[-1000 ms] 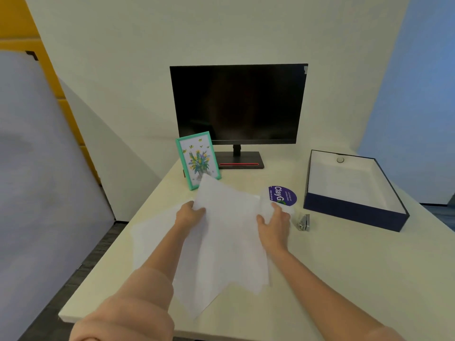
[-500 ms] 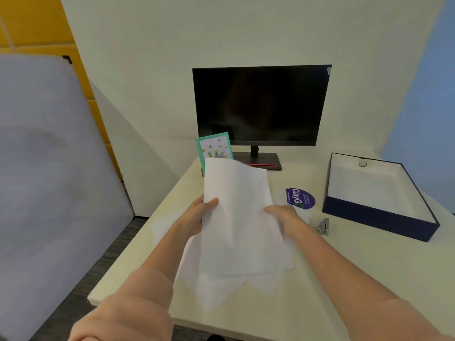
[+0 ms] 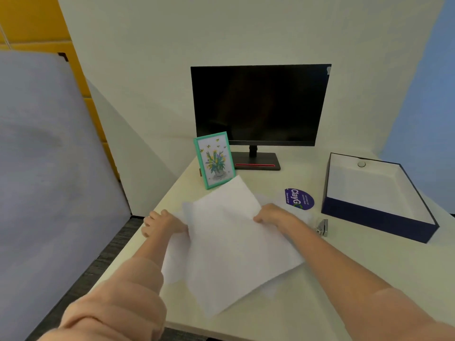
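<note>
Several white sheets of paper [image 3: 229,244] lie fanned out and overlapping over the near middle of the pale desk [image 3: 357,274]. My left hand [image 3: 162,223] grips their left edge, fingers curled under the sheets. On the right edge my right hand [image 3: 273,214] holds the top sheet, fingers curled over it. The far corner of the top sheet points at a green picture frame [image 3: 214,159] with a flower print.
A dark monitor [image 3: 261,104] stands at the back of the desk. An open navy box [image 3: 376,217] with a white lining sits at the right. Between it and the paper are a tub with a purple lid [image 3: 299,199] and a small metal stapler [image 3: 322,226]. A grey panel [image 3: 49,180] leans at the left.
The sheets, held upright half a second ago, have come down flatter and turned with a corner pointing away. Both hands moved apart to the paper's side edges.
</note>
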`<state>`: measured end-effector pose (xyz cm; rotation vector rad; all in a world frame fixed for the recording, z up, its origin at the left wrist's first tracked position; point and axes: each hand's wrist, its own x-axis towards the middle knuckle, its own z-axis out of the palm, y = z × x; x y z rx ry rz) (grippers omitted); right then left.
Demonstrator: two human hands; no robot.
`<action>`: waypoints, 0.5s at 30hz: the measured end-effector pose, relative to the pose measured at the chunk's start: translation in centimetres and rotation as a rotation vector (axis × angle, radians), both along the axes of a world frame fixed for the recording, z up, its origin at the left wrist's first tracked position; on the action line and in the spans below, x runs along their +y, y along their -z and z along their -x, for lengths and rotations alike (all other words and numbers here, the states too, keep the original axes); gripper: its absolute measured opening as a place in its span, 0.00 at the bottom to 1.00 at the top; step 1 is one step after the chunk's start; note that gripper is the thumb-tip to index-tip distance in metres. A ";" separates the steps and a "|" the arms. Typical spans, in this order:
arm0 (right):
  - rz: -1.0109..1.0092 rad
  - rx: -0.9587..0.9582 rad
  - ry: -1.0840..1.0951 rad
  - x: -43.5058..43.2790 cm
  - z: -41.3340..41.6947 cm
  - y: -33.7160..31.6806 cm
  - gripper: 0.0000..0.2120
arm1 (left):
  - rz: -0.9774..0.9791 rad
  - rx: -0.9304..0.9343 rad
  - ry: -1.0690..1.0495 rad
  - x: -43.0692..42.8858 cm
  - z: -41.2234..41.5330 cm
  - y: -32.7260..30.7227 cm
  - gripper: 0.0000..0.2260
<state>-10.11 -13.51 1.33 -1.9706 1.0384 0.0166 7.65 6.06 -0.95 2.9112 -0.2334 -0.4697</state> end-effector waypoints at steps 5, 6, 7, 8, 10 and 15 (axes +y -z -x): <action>0.247 0.177 -0.108 2.4 -3.5 1.7 0.23 | 0.022 -0.025 -0.044 0.3 -0.9 0.0 0.35; 0.284 0.208 -0.118 2.6 -3.8 1.9 0.24 | 0.044 -0.030 -0.050 0.4 -1.1 0.0 0.34; 0.294 0.225 -0.123 2.7 -3.9 1.9 0.25 | 0.077 -0.031 -0.060 0.5 -1.1 0.0 0.31; 0.289 0.225 -0.125 2.8 -4.0 2.1 0.25 | 0.117 -0.034 -0.071 0.6 -1.1 -0.1 0.30; 0.264 0.200 -0.115 2.8 -4.0 2.3 0.25 | 0.211 -0.047 -0.096 0.7 -1.2 -0.3 0.27; 0.088 0.093 -0.015 2.5 -3.8 2.4 0.24 | 0.961 0.061 -0.402 0.4 -1.4 -0.9 0.26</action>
